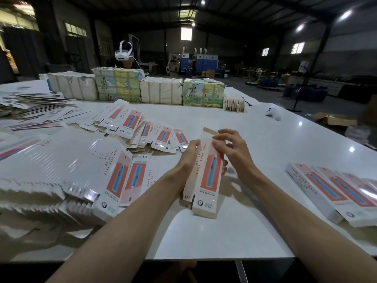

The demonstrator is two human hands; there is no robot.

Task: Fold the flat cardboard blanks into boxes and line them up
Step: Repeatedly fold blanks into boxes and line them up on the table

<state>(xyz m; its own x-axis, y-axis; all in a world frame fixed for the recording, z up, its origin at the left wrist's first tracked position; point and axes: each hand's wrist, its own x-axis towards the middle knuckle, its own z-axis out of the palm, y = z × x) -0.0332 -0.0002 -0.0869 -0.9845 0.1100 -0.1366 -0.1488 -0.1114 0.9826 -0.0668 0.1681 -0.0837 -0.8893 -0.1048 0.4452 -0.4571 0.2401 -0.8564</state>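
A: While both hands are over the table, how many pieces do they hold?

B: One, a half-formed box, held upright just above the near middle of the table, its top flap still open.

A: And the fingers?

B: The left hand is curled round the box from behind, and its fingertips show past the right edge. The right hand pinches the upper end, thumb on the printed face, the other fingers arched and half bent above it.

A: Finished ones?

B: A row of boxes lies at the right; I count at least three before the edge cuts it off.

A: Blanks?

B: One fanned stack of flat blanks at the left, and a loose heap behind it, too many to count.

A: Farther back?

B: Four big wrapped bundles, and one person in a white headset.
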